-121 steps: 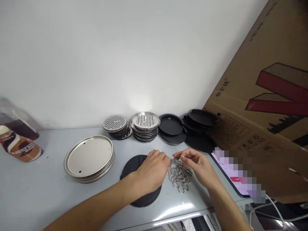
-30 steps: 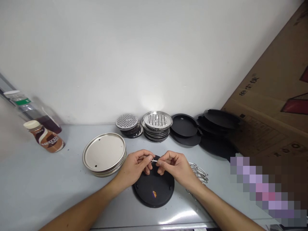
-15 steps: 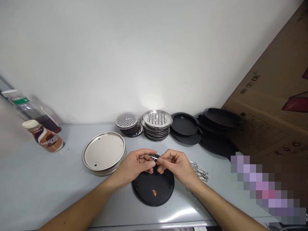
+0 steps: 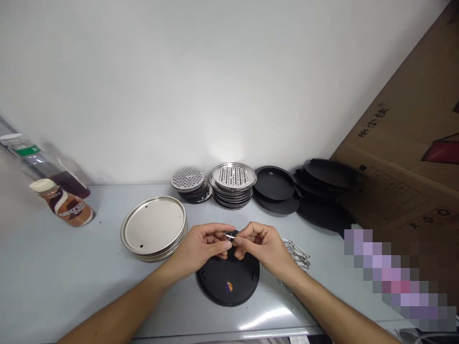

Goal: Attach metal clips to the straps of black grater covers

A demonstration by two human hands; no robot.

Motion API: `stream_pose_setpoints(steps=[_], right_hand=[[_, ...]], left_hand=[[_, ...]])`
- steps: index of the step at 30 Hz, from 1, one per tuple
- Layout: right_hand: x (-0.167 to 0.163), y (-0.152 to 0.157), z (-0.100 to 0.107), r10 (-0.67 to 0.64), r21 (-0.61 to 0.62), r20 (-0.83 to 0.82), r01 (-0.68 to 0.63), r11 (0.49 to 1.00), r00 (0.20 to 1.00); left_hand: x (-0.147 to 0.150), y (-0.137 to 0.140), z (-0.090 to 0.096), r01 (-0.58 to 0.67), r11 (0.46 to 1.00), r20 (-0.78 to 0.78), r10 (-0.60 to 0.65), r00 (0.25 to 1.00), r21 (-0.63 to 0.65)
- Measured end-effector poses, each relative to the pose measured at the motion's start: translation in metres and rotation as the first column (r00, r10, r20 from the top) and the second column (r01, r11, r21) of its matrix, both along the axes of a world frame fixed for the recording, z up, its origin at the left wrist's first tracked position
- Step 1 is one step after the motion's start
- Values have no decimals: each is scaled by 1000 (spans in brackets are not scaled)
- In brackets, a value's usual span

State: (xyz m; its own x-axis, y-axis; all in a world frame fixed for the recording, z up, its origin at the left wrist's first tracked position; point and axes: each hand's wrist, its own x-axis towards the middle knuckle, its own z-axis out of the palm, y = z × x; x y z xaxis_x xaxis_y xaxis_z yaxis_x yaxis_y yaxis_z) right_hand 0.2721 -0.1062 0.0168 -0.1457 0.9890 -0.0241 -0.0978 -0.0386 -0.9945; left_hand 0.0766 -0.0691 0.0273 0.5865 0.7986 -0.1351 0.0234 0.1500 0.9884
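Note:
My left hand (image 4: 208, 243) and my right hand (image 4: 260, 243) meet above a round black plate (image 4: 229, 279). Between their fingertips is a small shiny metal ring (image 4: 228, 235) with a short straight end. The left thumb and fingers close on its left side, while the right thumb and forefinger pinch the other end. Fingers cover part of it. The plate lies on the table, with an orange and purple sticker (image 4: 229, 286) on it. Right of the plate, partly behind my right forearm, lie several bent wire pieces (image 4: 297, 253).
Stacked silver discs (image 4: 154, 224) stand at the left. Along the wall are perforated metal discs (image 4: 187, 178), grater discs (image 4: 234, 176) and black round plates (image 4: 275, 184). Two bottles, one a brown coffee bottle (image 4: 70, 205), stand far left. A cardboard box (image 4: 409, 177) borders the right side.
The ring has turned between my fingers, from showing its round face to appearing narrower. Both hands stay in nearly the same place.

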Motion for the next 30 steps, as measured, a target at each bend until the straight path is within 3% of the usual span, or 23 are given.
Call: stream_pose_setpoints(steps=[24,30], right_hand=[[1,-1,-1,36,-2,0,-36,999,999],[2,-2,-1,58,-6,4,-58,998,998]], left_hand=[[-2,-1,2,35,997,9,-34,999,-70],[-2,0,1,60,989,36,-56,998,-138]])
